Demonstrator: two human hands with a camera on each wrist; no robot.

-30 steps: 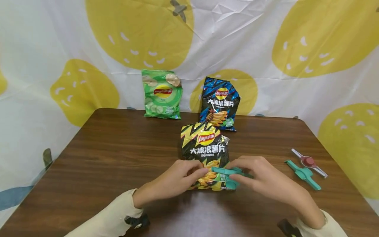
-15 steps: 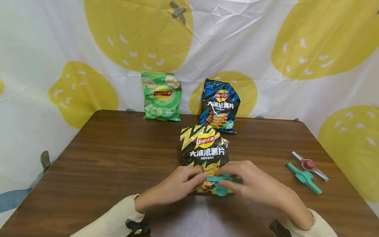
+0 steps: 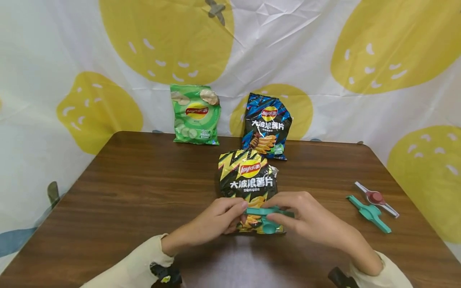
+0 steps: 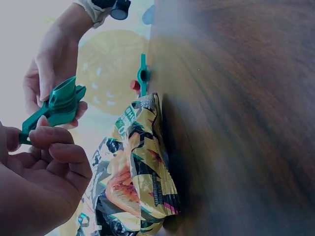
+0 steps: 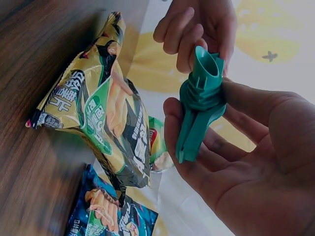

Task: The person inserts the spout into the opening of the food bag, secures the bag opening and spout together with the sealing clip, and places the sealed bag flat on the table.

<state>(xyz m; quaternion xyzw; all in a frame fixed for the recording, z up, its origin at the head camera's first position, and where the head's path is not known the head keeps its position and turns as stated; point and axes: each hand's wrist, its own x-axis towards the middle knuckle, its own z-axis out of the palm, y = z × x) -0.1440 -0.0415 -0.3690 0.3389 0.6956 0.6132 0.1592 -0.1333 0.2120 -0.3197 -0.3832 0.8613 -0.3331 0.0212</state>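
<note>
In the head view a teal bag clip [image 3: 268, 227] with a round pour spout is held between both hands, overlapping the lower part of a yellow-and-black chip bag [image 3: 248, 186]. My left hand [image 3: 210, 220] pinches the clip's left end between thumb and fingers. On the other side, the right hand [image 3: 311, 214] grips its spout end, thumb on the near side. The left wrist view shows the clip [image 4: 63, 103] raised off the table, apart from the bag [image 4: 140, 172]. Its spout opening faces the camera in the right wrist view, where the clip [image 5: 202, 96] appears folded closed.
Behind the yellow-and-black bag stands a blue chip bag [image 3: 268, 126], with a green chip bag [image 3: 197, 116] to its left against the patterned cloth [image 3: 309, 52]. On the right of the wooden table [image 3: 144, 176] lie another teal clip [image 3: 369, 214] and a white-and-red clip [image 3: 375, 197].
The right hand and the teal clip have shifted left toward the left hand, whose fingers now pinch the clip's end. The bags and the two clips on the table stay put.
</note>
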